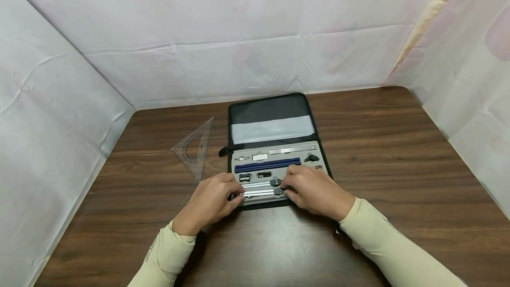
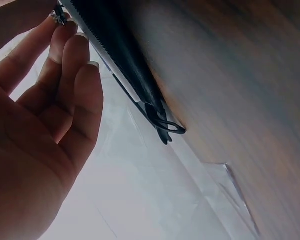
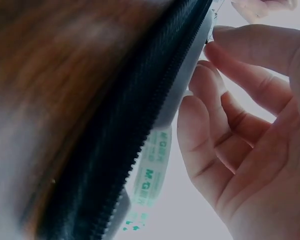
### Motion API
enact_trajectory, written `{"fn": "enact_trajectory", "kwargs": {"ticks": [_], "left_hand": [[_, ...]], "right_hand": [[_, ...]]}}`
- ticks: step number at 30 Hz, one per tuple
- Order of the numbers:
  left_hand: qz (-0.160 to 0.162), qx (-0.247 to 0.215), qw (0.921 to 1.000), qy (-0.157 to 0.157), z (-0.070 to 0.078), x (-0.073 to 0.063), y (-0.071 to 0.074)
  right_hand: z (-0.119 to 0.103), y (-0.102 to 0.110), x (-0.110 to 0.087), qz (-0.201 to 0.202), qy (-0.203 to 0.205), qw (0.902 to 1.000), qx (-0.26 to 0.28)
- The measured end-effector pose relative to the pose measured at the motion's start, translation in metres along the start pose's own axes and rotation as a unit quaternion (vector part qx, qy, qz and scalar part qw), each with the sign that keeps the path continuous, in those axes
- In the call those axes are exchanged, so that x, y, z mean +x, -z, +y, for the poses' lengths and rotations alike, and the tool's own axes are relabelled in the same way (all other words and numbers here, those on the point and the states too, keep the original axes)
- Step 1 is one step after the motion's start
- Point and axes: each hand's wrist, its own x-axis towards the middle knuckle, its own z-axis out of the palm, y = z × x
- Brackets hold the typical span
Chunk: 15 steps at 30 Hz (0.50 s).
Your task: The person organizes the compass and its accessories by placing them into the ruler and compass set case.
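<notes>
A black zip case point(image 1: 268, 113) lies unfolded on the table, its grey tray point(image 1: 280, 172) holding drawing tools. Along the tray's near side lie two silver compasses with grey heads: the far compass point(image 1: 259, 185) and the near compass point(image 1: 260, 193). My left hand point(image 1: 213, 196) pinches the near compass at its leg ends; in the left wrist view a small metal part point(image 2: 59, 15) shows at the fingertips. With thumb and forefinger, my right hand point(image 1: 314, 190) pinches the near compass around its head. Its fingertips partly hide that end, and the other fingers curl loosely.
A clear set square point(image 1: 202, 145) with a protractor arc lies left of the case. The tray also holds a blue scale ruler point(image 1: 268, 165), a sharpener point(image 1: 245, 177), a lead box point(image 1: 264, 175), an eraser point(image 1: 260, 157) and a black fitting point(image 1: 311, 158). White cloth point(image 1: 239, 56) hangs behind.
</notes>
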Motion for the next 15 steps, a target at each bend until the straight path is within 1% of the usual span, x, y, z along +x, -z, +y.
{"fn": "enact_trajectory", "kwargs": {"ticks": [7, 15], "left_hand": [[-0.006, -0.013, 0.9999, -0.004, -0.0016, -0.001, -0.0003], [-0.016, -0.017, 0.9995, 0.023, -0.0031, 0.0005, -0.0014]], "right_hand": [[-0.0009, 0.0005, 0.0005, -0.006, -0.004, 1.0, -0.003], [-0.001, 0.0007, -0.0003, -0.007, -0.014, 0.9999, 0.003]]}}
